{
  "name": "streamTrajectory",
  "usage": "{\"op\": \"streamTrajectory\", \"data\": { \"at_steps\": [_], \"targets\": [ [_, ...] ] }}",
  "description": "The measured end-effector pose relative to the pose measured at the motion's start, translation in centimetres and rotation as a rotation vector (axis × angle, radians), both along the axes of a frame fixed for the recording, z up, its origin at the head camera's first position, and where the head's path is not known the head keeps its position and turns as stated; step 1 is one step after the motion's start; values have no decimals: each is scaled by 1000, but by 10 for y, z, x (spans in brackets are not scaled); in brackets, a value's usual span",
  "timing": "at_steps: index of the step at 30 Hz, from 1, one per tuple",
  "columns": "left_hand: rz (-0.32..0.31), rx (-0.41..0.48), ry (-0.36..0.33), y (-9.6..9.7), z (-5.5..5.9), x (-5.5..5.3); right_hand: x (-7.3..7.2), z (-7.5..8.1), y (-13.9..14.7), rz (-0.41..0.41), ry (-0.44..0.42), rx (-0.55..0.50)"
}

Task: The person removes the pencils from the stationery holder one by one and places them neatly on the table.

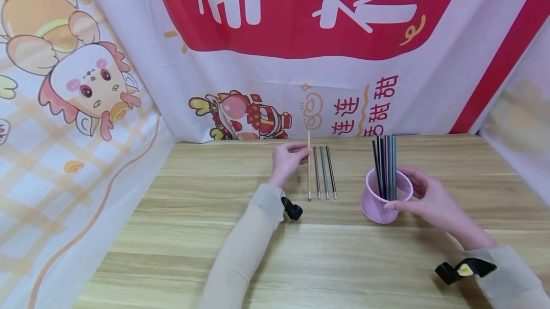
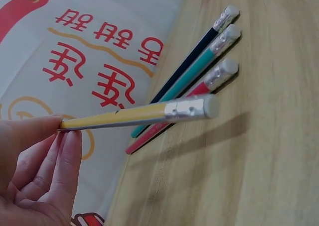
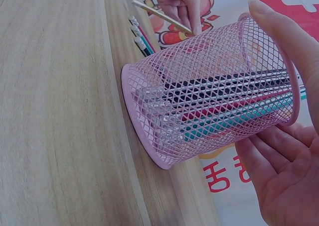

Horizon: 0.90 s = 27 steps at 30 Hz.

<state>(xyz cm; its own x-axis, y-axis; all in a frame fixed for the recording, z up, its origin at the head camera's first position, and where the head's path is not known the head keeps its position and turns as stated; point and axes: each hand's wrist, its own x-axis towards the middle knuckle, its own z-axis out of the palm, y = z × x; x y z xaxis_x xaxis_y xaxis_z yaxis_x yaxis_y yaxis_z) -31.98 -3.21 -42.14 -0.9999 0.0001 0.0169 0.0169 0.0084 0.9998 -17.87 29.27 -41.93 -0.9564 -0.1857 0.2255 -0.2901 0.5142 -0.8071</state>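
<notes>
My left hand [image 1: 289, 161] pinches a yellow pencil [image 2: 124, 117] between thumb and fingertips, its white eraser end pointing away from the hand in the left wrist view. Just right of it, three pencils lie side by side on the table: a red one [image 1: 317, 173], a teal one [image 1: 324, 173] and a black one [image 1: 331, 173]. With thumb and fingers around its rim, my right hand [image 1: 427, 199] holds a pink mesh pen cup [image 3: 214, 52]. Several dark, red and teal pencils [image 3: 224, 119] stand inside it, eraser ends down.
The wooden table [image 1: 326, 261] meets a white and red printed cloth [image 1: 275, 75] at its back edge. Another printed cloth [image 1: 86, 170] hangs along the left side. Black straps with small devices sit on both wrists.
</notes>
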Motion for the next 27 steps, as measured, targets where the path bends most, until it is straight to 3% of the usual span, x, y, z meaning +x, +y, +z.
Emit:
{"op": "streamTrajectory", "data": {
  "at_steps": [13,19,27],
  "targets": [
    [24,-153,-100,4,-7,-17,0,0,1,-10,-10,8],
    [49,-241,-142,5,-8,-18,-1,1,1,-15,-35,20],
    [57,-273,-175,6,-17,-24,0,1,1,-9,-26,7]
  ]
}}
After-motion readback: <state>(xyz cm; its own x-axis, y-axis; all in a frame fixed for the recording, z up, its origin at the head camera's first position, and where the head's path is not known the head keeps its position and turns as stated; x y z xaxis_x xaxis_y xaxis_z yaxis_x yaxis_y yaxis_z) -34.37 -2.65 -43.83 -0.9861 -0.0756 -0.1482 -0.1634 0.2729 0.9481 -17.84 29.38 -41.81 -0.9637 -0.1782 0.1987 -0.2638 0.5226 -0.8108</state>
